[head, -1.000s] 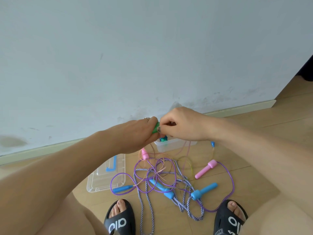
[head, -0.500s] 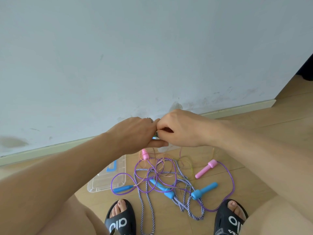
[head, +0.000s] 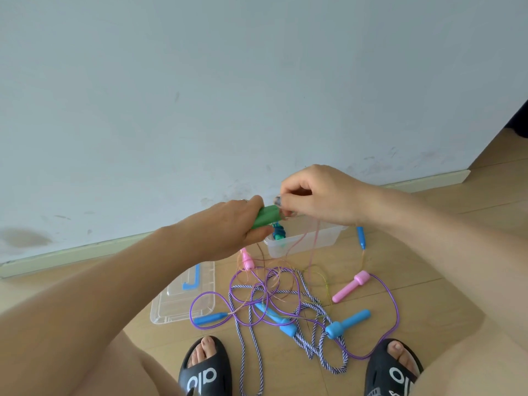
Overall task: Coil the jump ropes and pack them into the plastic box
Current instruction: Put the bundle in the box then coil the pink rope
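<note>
My left hand [head: 228,224] grips a pair of green jump-rope handles [head: 267,215] above the floor. At the handles' tip my right hand [head: 320,195] pinches a thin pale cord, which hangs down past the clear plastic box [head: 311,241]. A teal and blue coiled rope [head: 278,232] lies in the box's left end. On the floor in front lie tangled ropes: a purple cord [head: 395,310], a blue-and-white braided rope [head: 311,307], blue handles [head: 347,324] and pink handles [head: 350,287].
The box's clear lid [head: 183,298] with a blue clasp lies on the wooden floor to the left. A pale wall and skirting board [head: 85,250] run behind the box. My feet in black slippers [head: 204,370] stand just before the tangle.
My hands have drawn apart slightly and risen. The green handles, hidden half a second ago, show again in my left hand, and the box is uncovered.
</note>
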Demonstrator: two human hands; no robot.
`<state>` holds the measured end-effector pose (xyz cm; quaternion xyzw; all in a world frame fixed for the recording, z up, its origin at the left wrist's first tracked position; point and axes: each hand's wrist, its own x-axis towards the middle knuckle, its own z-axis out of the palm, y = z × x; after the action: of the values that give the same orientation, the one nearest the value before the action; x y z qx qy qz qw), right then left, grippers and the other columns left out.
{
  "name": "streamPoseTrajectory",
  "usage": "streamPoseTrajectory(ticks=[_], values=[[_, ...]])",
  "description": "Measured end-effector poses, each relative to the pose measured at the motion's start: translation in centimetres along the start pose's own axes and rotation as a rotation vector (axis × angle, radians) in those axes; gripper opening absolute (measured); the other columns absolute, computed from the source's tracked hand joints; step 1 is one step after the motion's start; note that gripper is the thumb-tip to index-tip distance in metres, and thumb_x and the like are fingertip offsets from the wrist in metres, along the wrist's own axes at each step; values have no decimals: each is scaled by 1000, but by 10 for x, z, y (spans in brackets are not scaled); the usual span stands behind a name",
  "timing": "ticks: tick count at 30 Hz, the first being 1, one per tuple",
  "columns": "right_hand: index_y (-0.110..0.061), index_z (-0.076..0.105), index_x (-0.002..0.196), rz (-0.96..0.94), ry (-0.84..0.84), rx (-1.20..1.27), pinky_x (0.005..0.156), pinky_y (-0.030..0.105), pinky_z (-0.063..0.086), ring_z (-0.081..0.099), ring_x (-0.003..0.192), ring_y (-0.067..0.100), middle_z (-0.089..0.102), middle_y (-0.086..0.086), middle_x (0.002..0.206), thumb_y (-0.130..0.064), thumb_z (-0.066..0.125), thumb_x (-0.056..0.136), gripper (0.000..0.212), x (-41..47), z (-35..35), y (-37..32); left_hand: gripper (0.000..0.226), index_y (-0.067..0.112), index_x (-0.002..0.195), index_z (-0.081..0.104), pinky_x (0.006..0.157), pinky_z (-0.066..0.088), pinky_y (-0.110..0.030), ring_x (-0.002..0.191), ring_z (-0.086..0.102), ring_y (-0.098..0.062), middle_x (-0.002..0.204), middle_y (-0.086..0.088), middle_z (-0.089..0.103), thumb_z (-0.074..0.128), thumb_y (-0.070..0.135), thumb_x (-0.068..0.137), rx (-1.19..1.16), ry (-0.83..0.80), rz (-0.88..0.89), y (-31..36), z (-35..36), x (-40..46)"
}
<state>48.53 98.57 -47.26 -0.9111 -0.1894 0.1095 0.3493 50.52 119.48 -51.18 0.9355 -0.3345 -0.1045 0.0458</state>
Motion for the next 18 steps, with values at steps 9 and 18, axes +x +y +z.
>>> streamPoseTrajectory(ticks=[9,18], values=[[-19,51,131,378,-214,405,72,32,54,72,83,24,69,7,115,-27,58,98,34,-4,-7,26,31,16,103,41,53,33,-22,65,48,-14,77,1,51,40,46,102,-181,76,-91,-17,-15,2],[-11,66,81,163,-1,250,46,19,27,30,48,9,38,-12,53,-38,52,101,36,9,-1,24,27,17,104,41,61,39,-16,62,45,-11,75,2,49,43,43,102,-161,35,13,-7,-16,-3]])
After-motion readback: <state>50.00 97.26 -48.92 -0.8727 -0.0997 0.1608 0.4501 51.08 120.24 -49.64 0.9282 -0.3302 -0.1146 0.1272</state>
